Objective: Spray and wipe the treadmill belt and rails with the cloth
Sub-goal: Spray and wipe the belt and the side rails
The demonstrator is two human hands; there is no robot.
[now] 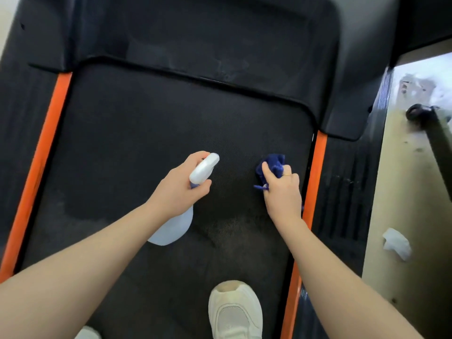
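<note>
Over the black treadmill belt (146, 143), the left hand (181, 189) grips a light plastic spray bottle (171, 228) by its neck. Beside it, the right hand (283, 192) squeezes a soft blue cloth (272, 165) that probably bunches up easily.

Open belt (146, 133) lies ahead of both hands; motor cover (195, 33) bounds it beyond.

The black textured treadmill belt (137, 133) is stretching from 6 toward 12 o'clock, showing a duller, hazy patch at about 8 o'clock. Orange rails are flanking it: the left rail (39, 165) at 9 o'clock, the right rail (315, 182) at 3 o'clock. A pale translucent spray bottle (186, 211) with a white trigger head is hanging over the belt's centre, nozzle pointing toward 1 o'clock. A bunched dark blue cloth (272, 165) is sitting just beside the right rail.
</note>
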